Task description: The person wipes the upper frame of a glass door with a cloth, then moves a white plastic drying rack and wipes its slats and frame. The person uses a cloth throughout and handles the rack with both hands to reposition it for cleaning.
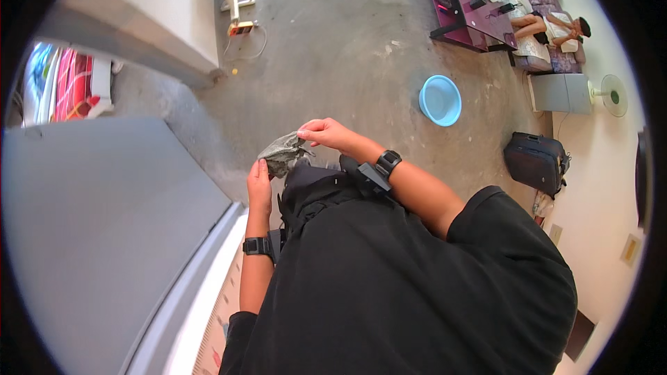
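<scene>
Grey crumpled cloth (281, 153) is being held up at chest height between both hands.
Head view: left hand (260, 184) is pinching its lower edge, right hand (326, 132) is gripping its top; a loosening pinch could be dropping it onto the bare concrete floor (347, 42), where a blue basin (440, 100) and black bag (535, 162) are sitting.
</scene>
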A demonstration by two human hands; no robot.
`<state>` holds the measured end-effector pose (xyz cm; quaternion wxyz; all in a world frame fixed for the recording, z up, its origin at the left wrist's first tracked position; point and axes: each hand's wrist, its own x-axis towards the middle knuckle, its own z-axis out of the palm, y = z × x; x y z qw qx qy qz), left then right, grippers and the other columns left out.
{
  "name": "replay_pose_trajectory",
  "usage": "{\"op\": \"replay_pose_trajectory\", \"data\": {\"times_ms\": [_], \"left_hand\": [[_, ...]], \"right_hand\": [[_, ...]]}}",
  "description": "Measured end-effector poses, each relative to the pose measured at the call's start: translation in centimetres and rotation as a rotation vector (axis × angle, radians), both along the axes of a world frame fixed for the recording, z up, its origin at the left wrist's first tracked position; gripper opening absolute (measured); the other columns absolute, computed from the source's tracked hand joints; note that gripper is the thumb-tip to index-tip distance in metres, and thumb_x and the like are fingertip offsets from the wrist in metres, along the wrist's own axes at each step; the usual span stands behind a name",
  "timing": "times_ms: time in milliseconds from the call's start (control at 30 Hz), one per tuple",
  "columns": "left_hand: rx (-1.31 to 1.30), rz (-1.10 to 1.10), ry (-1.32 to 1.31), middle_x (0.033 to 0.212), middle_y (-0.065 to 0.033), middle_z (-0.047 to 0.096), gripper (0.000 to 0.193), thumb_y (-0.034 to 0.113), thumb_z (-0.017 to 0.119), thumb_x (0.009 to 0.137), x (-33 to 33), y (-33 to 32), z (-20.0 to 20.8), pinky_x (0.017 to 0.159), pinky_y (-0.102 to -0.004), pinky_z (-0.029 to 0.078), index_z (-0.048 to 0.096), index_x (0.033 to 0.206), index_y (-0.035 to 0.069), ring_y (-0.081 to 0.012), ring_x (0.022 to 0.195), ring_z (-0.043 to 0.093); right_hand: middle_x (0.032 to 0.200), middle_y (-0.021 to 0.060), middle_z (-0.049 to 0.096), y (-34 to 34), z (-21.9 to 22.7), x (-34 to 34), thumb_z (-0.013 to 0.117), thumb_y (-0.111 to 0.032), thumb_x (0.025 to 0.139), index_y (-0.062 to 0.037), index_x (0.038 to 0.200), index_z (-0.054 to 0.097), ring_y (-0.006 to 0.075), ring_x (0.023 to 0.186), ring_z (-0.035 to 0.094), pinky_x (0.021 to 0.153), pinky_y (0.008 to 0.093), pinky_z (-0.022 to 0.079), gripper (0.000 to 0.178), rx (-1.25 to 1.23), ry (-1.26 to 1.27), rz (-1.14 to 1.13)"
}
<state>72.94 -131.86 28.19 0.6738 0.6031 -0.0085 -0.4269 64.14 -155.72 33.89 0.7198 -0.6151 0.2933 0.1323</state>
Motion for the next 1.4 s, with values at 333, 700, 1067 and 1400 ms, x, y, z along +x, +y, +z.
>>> {"op": "replay_pose_trajectory", "data": {"times_ms": [333,700,1067,1400], "left_hand": [[0.427,0.120,-0.254,0.101,-0.0031,0.066,0.035,0.027,0.048,0.105,16.6,-21.2,2.8,0.085,-0.0280,0.046,0.063,0.117,-0.002,-0.0123,0.091,0.057],[0.328,0.241,-0.419,0.083,0.0025,0.059,0.030,0.025,0.056,0.102,34.0,-40.1,5.3,0.072,-0.0236,0.043,0.065,0.101,-0.003,-0.0073,0.079,0.050],[0.235,-0.209,-0.559,0.102,-0.0100,0.068,0.030,0.019,0.075,0.086,59.8,-60.0,7.2,0.079,-0.0339,0.054,0.067,0.110,0.004,-0.0207,0.088,0.065],[0.595,-0.062,-1.083,0.093,-0.0152,0.065,0.031,0.011,0.071,0.080,72.0,-78.0,-0.2,0.094,-0.0456,0.045,0.062,0.108,0.002,-0.0377,0.098,0.061]], "right_hand": [[0.096,0.0061,0.073,-22.9,-2.8,18.0,0.070,-0.031,0.090,-0.0031,0.105,0.075,0.0129,0.090,0.062,0.085,0.0298,0.048,0.032,0.032,-0.225,0.206],[0.083,0.0142,0.069,-43.3,1.6,38.7,0.070,-0.023,0.089,-0.0006,0.090,0.071,0.0239,0.075,0.065,0.072,0.0329,0.051,0.022,-0.723,-0.558,0.308],[0.091,0.0049,0.073,-65.1,3.2,58.1,0.068,-0.022,0.093,-0.0038,0.105,0.073,0.0104,0.085,0.064,0.078,0.0275,0.051,0.022,-0.463,-0.384,-0.115],[0.085,0.0107,0.073,-86.3,-4.5,71.6,0.068,-0.026,0.092,-0.0012,0.102,0.072,0.0152,0.078,0.067,0.071,0.0293,0.052,0.027,-0.575,-0.350,-0.064]]}}
